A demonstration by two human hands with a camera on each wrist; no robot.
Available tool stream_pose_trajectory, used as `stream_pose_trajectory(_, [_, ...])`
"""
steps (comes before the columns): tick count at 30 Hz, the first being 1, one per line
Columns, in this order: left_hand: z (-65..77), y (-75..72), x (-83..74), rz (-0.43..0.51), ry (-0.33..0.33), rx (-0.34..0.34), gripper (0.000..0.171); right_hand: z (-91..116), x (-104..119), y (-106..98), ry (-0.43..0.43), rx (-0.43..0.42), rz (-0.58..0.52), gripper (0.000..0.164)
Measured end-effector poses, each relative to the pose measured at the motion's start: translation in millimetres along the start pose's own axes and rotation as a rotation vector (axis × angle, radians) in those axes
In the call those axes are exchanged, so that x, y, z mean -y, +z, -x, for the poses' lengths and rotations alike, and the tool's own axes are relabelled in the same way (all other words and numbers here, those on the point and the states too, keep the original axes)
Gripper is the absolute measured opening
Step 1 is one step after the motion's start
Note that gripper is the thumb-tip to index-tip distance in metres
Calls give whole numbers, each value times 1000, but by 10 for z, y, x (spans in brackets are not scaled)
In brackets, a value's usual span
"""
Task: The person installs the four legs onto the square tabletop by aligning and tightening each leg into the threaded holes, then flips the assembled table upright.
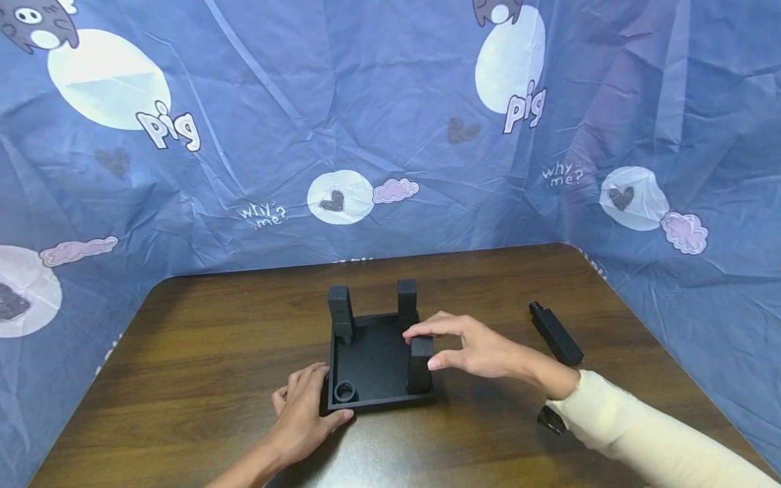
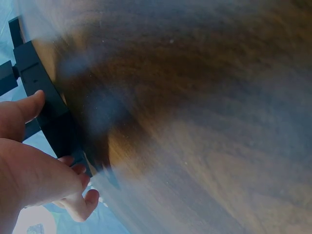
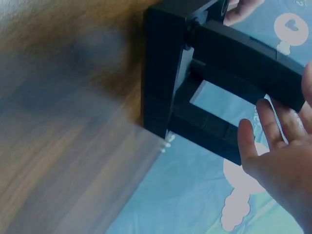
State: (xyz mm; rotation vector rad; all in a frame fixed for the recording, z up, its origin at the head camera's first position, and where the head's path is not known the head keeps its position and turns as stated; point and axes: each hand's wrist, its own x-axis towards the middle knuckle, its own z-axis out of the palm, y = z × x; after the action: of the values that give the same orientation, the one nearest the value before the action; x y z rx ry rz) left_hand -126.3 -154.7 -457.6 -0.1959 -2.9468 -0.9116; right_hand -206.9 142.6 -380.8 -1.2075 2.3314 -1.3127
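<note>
A square black tray-like base (image 1: 378,359) with a raised rim lies on the table. Black block-shaped legs stand up from three of its corners: a far-left leg (image 1: 340,308), a far-right leg (image 1: 407,298) and a near-right leg (image 1: 419,369). At the near-left corner a round socket (image 1: 344,391) shows. My left hand (image 1: 305,413) grips that corner, thumb against the front side and fingers along the left. Around the top of the near-right leg my right hand (image 1: 476,346) has its thumb and fingers on opposite sides; the right wrist view shows fingertips (image 3: 265,109) at its end.
A loose black leg (image 1: 556,333) with a narrower knob-like end lies on the wooden table (image 1: 232,339) to the right, beyond my right forearm. A blue printed cloth (image 1: 390,135) hangs behind the table and along its sides.
</note>
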Motion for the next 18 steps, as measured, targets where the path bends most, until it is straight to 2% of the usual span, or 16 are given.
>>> stream_pose_trajectory(5, [6,0,-1,2,-3,2,73,-30,-14,119,-3,-129,67,40])
stream_pose_trajectory(9, [6,2,-4,4,-6,4,73,-48,-30,189,25,-166,107,41])
stream_pose_trajectory(14, [4,8,-2,5,-2,-3,73,-37,-20,102,30,-116,63,50])
stream_pose_trajectory(18, [2,5,-3,4,-5,-1,73,-31,11,-26,21,-14,8,60])
